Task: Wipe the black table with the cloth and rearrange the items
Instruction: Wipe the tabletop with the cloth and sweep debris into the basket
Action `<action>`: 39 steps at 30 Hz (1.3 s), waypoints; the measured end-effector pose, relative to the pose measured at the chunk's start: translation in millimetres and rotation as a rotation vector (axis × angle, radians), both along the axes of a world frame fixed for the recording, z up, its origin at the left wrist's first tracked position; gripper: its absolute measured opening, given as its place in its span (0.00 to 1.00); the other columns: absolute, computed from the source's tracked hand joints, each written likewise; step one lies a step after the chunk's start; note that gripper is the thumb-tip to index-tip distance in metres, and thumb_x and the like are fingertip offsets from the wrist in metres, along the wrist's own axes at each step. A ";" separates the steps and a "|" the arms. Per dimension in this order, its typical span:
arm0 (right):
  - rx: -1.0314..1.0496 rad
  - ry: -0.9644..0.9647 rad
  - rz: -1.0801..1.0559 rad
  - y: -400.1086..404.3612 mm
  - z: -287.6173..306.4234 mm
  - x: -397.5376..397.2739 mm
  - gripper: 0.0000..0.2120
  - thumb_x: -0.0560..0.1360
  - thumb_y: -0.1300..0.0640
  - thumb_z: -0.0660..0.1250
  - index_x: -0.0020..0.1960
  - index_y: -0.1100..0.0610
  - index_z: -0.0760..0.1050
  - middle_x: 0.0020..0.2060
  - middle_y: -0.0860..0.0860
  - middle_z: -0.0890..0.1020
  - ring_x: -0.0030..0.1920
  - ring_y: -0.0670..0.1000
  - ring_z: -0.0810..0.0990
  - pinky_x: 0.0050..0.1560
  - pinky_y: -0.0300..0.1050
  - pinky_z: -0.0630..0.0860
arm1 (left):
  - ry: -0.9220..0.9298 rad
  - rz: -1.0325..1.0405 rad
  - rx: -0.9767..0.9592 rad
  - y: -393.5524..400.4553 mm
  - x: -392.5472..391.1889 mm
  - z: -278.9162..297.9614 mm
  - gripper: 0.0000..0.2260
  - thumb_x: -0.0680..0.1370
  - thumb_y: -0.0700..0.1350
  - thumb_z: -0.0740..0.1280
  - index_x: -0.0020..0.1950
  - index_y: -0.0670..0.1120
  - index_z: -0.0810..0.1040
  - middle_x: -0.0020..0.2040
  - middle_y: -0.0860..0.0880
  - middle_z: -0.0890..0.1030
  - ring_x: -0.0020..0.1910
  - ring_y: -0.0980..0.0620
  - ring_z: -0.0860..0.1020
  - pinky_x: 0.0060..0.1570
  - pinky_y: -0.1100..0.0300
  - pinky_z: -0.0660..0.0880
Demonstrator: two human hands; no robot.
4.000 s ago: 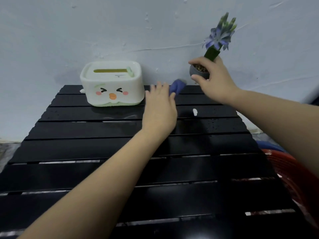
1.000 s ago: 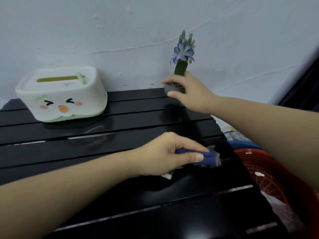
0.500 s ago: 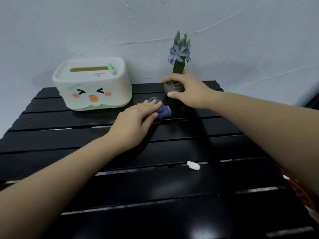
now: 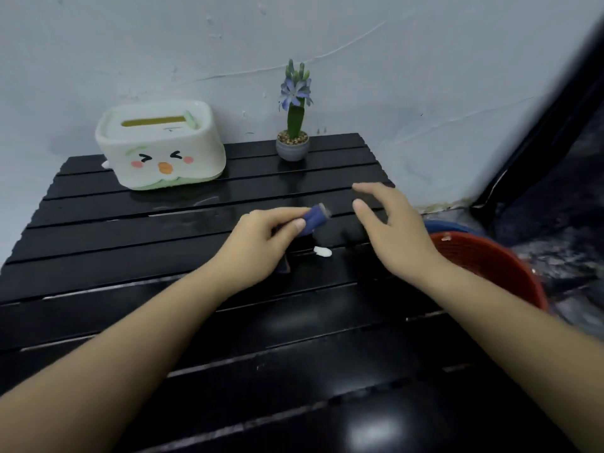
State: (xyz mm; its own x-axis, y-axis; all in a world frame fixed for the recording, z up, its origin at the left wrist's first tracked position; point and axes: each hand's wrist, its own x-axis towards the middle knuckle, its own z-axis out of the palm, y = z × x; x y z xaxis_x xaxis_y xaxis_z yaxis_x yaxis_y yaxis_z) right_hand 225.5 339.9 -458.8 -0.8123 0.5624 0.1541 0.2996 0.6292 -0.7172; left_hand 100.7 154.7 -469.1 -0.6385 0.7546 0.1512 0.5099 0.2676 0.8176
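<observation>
Gripping the blue cloth (image 4: 314, 219) at table (image 4: 130, 256) centre, the left hand (image 4: 261, 243) is clenched; the right hand (image 4: 389, 230), at three o'clock of it, hovers with fingers spread, holding nothing.

Bare forearms, no sleeves visible

Table (image 4: 130, 256) front clear; tissue box (image 4: 160, 148), pot (image 4: 292, 148) rear.

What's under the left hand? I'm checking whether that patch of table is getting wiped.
The left hand grips a blue cloth, which sticks out past the fingertips. How much cloth lies beneath the palm on the black table is hidden.
</observation>
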 end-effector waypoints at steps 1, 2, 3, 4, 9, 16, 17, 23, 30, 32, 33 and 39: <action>0.006 -0.029 -0.020 -6.6 -0.9 24.5 0.17 0.82 0.48 0.62 0.70 0.48 0.73 0.68 0.46 0.74 0.70 0.46 0.69 0.72 0.46 0.64 | -0.032 0.073 0.055 -5.0 4.1 4.8 0.12 0.81 0.45 0.64 0.62 0.55 0.80 0.52 0.55 0.85 0.38 0.51 0.85 0.40 0.69 0.76; 0.026 -0.067 -0.035 -13.7 0.0 47.5 0.19 0.81 0.45 0.61 0.70 0.47 0.72 0.69 0.46 0.73 0.72 0.46 0.68 0.73 0.49 0.64 | -0.037 0.153 0.103 -11.9 8.1 9.4 0.12 0.81 0.45 0.64 0.63 0.55 0.80 0.53 0.53 0.85 0.37 0.55 0.84 0.38 0.72 0.75; 0.055 -0.113 -0.045 -19.7 0.9 68.5 0.21 0.80 0.42 0.60 0.71 0.47 0.70 0.71 0.47 0.72 0.74 0.47 0.66 0.75 0.52 0.62 | -0.010 0.215 0.134 -21.0 11.6 13.2 0.12 0.81 0.46 0.64 0.63 0.55 0.79 0.55 0.52 0.84 0.42 0.57 0.84 0.43 0.73 0.75; 0.088 -0.174 -0.051 -25.2 2.9 87.8 0.25 0.79 0.38 0.58 0.73 0.46 0.68 0.73 0.47 0.70 0.76 0.48 0.63 0.76 0.54 0.61 | 0.054 0.250 0.128 -31.8 13.0 15.7 0.12 0.81 0.48 0.64 0.63 0.56 0.79 0.60 0.50 0.83 0.53 0.56 0.82 0.53 0.70 0.75; 0.130 -0.424 -0.083 -49.8 7.8 174.0 0.36 0.76 0.33 0.57 0.80 0.47 0.55 0.81 0.44 0.51 0.80 0.46 0.48 0.79 0.50 0.49 | 0.151 0.246 -0.191 -80.2 12.5 1.1 0.30 0.74 0.69 0.54 0.73 0.59 0.68 0.79 0.48 0.59 0.79 0.48 0.53 0.77 0.44 0.52; 0.170 -0.484 -0.076 -63.1 -5.5 211.2 0.40 0.77 0.29 0.44 0.82 0.48 0.42 0.80 0.43 0.38 0.79 0.41 0.35 0.80 0.45 0.45 | 0.425 0.043 -0.539 -45.4 20.1 -22.7 0.36 0.76 0.68 0.40 0.80 0.52 0.55 0.80 0.50 0.55 0.79 0.43 0.50 0.76 0.42 0.47; 0.196 -0.498 -0.076 -63.6 -7.2 210.7 0.41 0.76 0.28 0.41 0.82 0.48 0.41 0.80 0.43 0.37 0.78 0.42 0.33 0.79 0.44 0.43 | 0.449 0.003 -0.537 -31.6 25.1 -21.8 0.36 0.77 0.67 0.39 0.80 0.51 0.56 0.80 0.50 0.55 0.79 0.42 0.50 0.76 0.42 0.47; 0.237 -0.549 -0.086 -66.6 -4.7 207.5 0.43 0.71 0.28 0.31 0.80 0.48 0.34 0.79 0.44 0.33 0.79 0.46 0.32 0.75 0.40 0.40 | 0.538 -0.216 -0.491 79.2 73.5 -14.3 0.28 0.83 0.60 0.46 0.80 0.47 0.55 0.81 0.50 0.54 0.79 0.41 0.50 0.76 0.45 0.46; 0.272 -0.584 -0.087 -66.3 -5.9 207.0 0.41 0.73 0.29 0.32 0.80 0.49 0.33 0.79 0.45 0.32 0.79 0.48 0.31 0.75 0.42 0.35 | 0.569 -0.329 -0.461 143.9 103.2 -10.4 0.27 0.84 0.57 0.48 0.80 0.45 0.54 0.81 0.48 0.54 0.79 0.42 0.48 0.76 0.45 0.45; 0.242 -0.561 -0.081 -65.0 -5.1 208.8 0.40 0.75 0.29 0.35 0.81 0.48 0.34 0.79 0.44 0.32 0.78 0.46 0.30 0.75 0.42 0.35 | 0.550 -0.300 -0.447 127.3 97.4 -13.2 0.28 0.84 0.58 0.48 0.80 0.45 0.54 0.81 0.48 0.53 0.79 0.42 0.48 0.76 0.46 0.45; 0.224 -0.550 -0.076 -64.3 -4.2 209.0 0.40 0.76 0.29 0.37 0.81 0.48 0.35 0.79 0.44 0.32 0.78 0.45 0.29 0.76 0.42 0.36 | 0.541 -0.283 -0.443 114.2 92.4 -15.0 0.28 0.83 0.58 0.48 0.80 0.45 0.54 0.81 0.48 0.53 0.79 0.43 0.48 0.76 0.47 0.45; 0.093 -0.536 -0.027 -62.4 7.8 222.7 0.44 0.76 0.28 0.49 0.81 0.49 0.35 0.79 0.42 0.32 0.77 0.41 0.28 0.79 0.46 0.38 | 0.475 -0.342 -0.466 -18.4 75.2 -6.5 0.27 0.80 0.63 0.42 0.79 0.58 0.52 0.80 0.60 0.48 0.80 0.50 0.43 0.76 0.44 0.39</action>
